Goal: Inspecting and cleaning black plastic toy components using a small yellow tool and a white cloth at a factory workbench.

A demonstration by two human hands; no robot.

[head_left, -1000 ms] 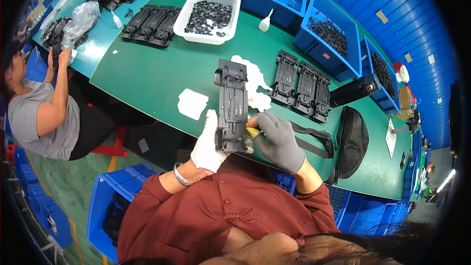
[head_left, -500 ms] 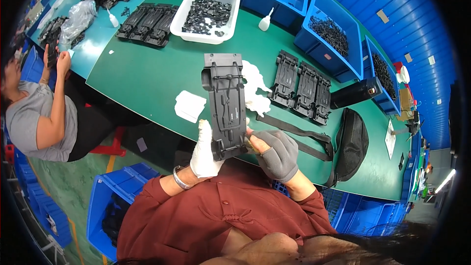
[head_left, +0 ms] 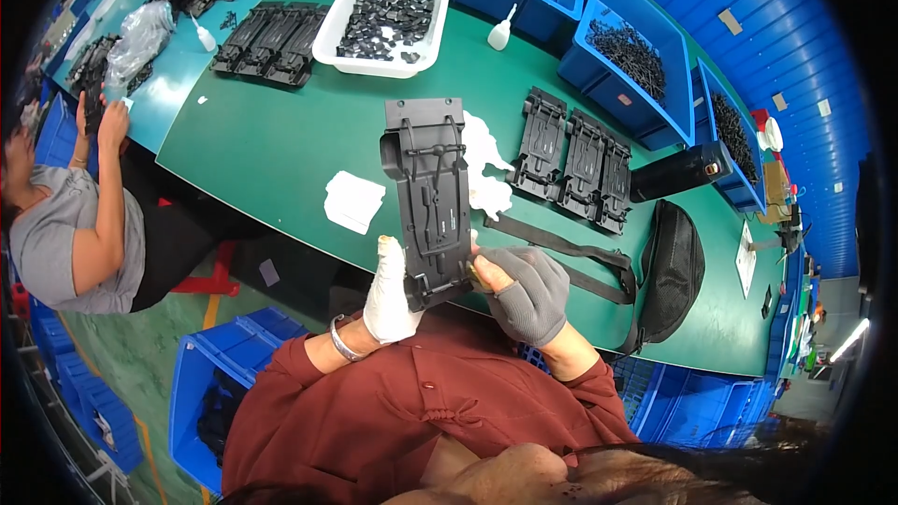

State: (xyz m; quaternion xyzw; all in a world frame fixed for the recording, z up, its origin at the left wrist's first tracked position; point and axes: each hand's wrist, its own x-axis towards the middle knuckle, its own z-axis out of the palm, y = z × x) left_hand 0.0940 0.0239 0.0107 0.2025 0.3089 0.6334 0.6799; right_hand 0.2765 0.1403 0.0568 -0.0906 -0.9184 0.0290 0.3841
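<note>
A long black moulded plastic chassis part (head_left: 438,210) stands tilted up in front of my chest, its ribbed face toward me. My left hand (head_left: 387,299), in a white glove, grips its lower left edge with the thumb pointing up. Closed at its lower right edge is my right hand (head_left: 531,297), in a grey glove with a bare thumb tip. Something small and yellowish shows by that thumb, too small to name. Behind the part lie a crumpled white cloth (head_left: 485,168) and, to the left, a folded white cloth or paper (head_left: 354,202).
Similar black parts lie in rows at right (head_left: 582,157) and far left (head_left: 271,42). A white tub (head_left: 327,49) holds small black pieces. Blue bins (head_left: 599,98), a squeeze bottle (head_left: 501,33), a black bottle (head_left: 681,172) and a black bag (head_left: 672,271) surround them. A co-worker (head_left: 75,234) sits left.
The table scene has shifted slightly left and up in view. Both hands keep their hold on the chassis part, which has barely moved.
</note>
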